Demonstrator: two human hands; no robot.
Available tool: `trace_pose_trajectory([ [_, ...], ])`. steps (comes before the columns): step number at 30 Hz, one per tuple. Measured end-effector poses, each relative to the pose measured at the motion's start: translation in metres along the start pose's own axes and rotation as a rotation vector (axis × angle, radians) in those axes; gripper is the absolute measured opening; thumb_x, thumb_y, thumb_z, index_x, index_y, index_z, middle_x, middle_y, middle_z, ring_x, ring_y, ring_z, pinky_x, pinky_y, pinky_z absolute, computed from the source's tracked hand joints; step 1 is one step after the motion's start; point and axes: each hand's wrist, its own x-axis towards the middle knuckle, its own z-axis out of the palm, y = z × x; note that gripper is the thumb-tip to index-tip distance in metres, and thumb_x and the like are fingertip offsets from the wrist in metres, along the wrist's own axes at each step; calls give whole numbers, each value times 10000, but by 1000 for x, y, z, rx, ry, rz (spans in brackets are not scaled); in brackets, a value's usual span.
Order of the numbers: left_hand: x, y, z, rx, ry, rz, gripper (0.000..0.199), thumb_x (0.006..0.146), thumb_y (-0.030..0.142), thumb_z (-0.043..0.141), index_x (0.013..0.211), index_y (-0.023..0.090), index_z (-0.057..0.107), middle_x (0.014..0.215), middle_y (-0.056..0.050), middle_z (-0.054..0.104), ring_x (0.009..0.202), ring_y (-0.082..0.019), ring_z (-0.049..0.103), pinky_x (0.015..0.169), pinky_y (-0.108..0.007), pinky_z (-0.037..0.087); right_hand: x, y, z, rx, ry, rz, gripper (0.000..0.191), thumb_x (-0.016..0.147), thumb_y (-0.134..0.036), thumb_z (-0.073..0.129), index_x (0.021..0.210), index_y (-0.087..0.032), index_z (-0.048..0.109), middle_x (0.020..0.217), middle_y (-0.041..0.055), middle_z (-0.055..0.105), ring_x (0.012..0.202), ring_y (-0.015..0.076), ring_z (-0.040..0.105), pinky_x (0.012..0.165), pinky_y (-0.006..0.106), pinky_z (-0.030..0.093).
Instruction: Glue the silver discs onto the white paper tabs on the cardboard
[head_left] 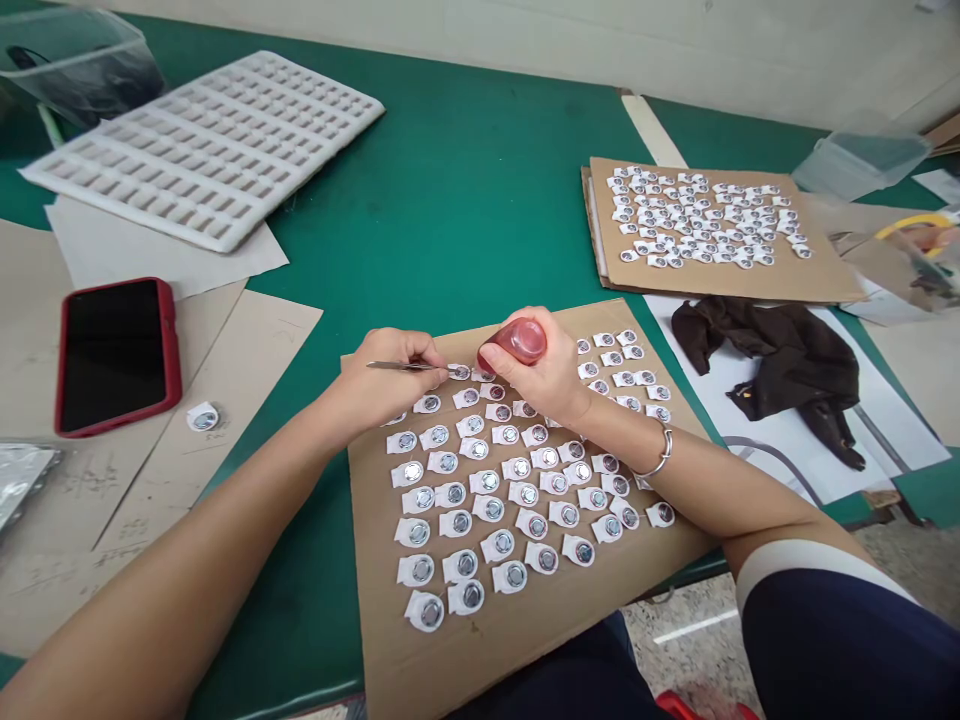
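Note:
A brown cardboard sheet (525, 620) lies on the green table, bearing rows of small white tabs with round silver discs (425, 610). Over its upper left part, my left hand (390, 375) pinches thin metal tweezers (397, 366), whose tip is hidden by the fingers, beside a disc in a far row. My right hand (544, 370) is wrapped round a red squeeze bottle (523, 341), tilted down over the same far row. Its nozzle is close to the discs just right of my left fingers; whether it touches one cannot be seen.
A white slotted tray (202, 150) stands back left near a clear bin (82, 75). A red-cased phone (118, 355) and a loose disc (202, 416) lie left. Right are another disc-covered cardboard (817, 270), dark cloth (802, 360) and clear containers (862, 165).

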Motion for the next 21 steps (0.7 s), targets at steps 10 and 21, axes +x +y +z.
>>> trace_pose_trajectory([
  [10,1,-3,1,3,-6,12,163,676,353,586,686,194,625,704,-10,652,624,-151,568,521,-236,387,0,2,1,-1,-8,-23,344,683,-469,649,863,-211,510,781,3,616,695,133,578,671,300,483],
  [21,2,-3,1,-6,-7,6,158,669,344,590,684,189,622,700,-11,653,627,-154,572,516,-236,386,0,0,0,0,-23,-20,348,688,-475,642,865,-210,503,777,2,617,690,133,578,672,300,483],
])
